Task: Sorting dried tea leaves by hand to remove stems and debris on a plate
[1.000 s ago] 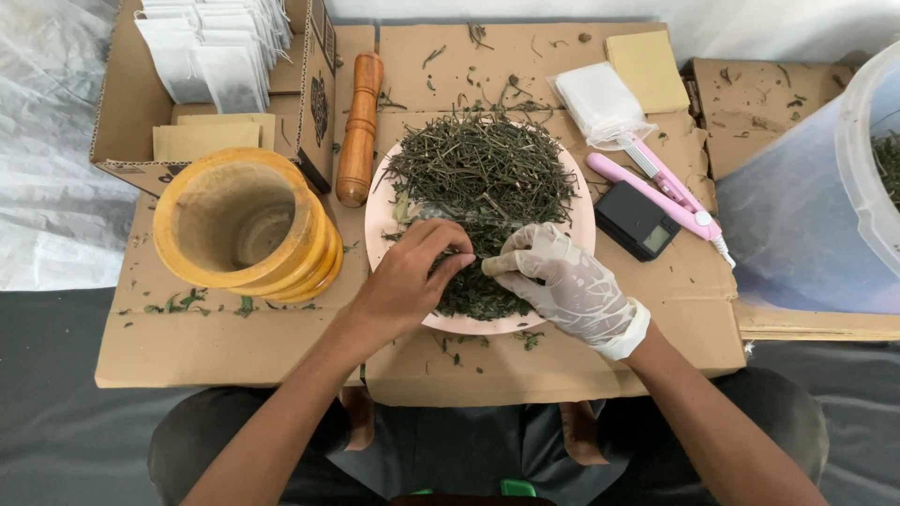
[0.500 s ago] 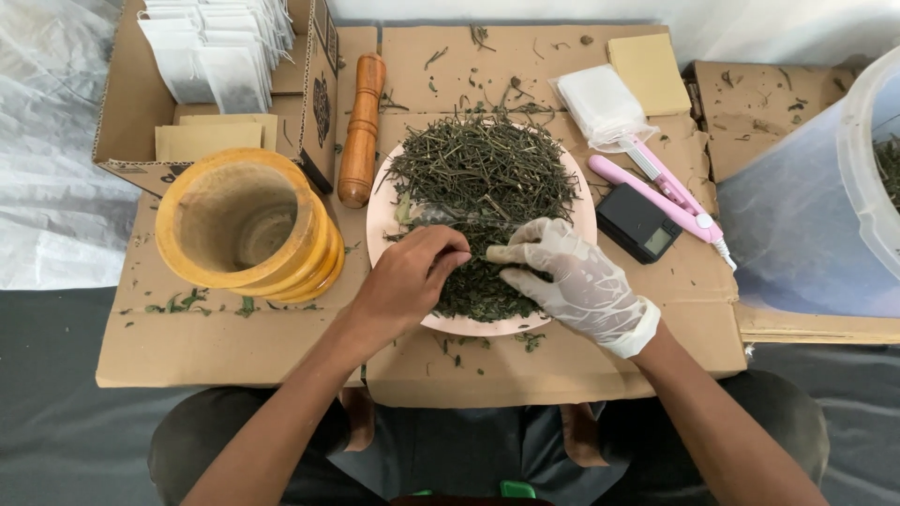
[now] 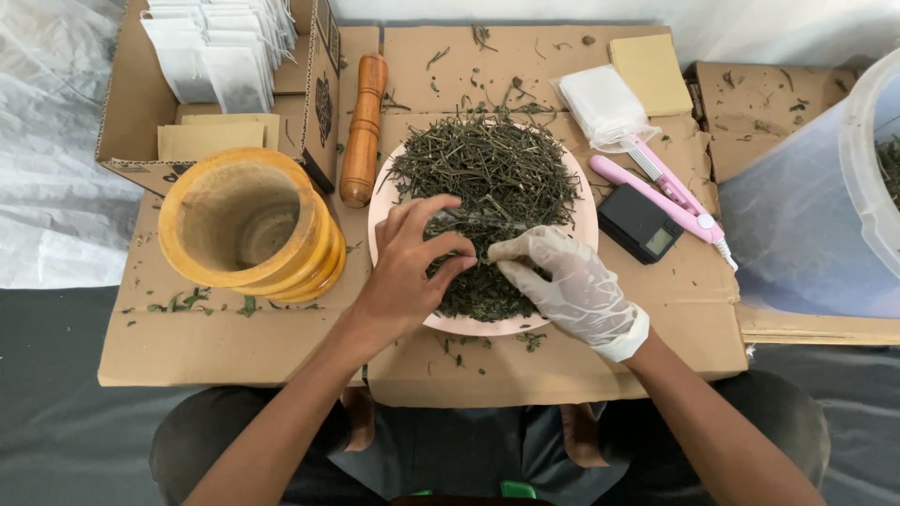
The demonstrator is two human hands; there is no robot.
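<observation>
A pink plate (image 3: 382, 200) on flattened cardboard holds a heap of dried green herbs (image 3: 487, 164), stalky at the far side and leafier near me. My bare left hand (image 3: 405, 267) lies on the plate's left part, index finger stretched up over the herbs, thumb and another finger pinched on a bit of herb in the middle. My right hand (image 3: 567, 281), in a thin clear glove, comes from the right. Its fingertips are pinched on herbs right next to the left hand's fingertips.
A yellow wooden mortar (image 3: 239, 225) stands left of the plate, its pestle (image 3: 361, 126) behind. A cardboard box (image 3: 127, 112) holds white filter bags. To the right lie a bag stack (image 3: 600, 103), pink sealer (image 3: 666, 187), black pocket scale (image 3: 637, 223) and plastic bucket (image 3: 867, 178).
My left hand has opened its fingers a little and reached its index finger farther up the plate. My gloved right hand has shifted slightly toward me, staying pinched at the herbs.
</observation>
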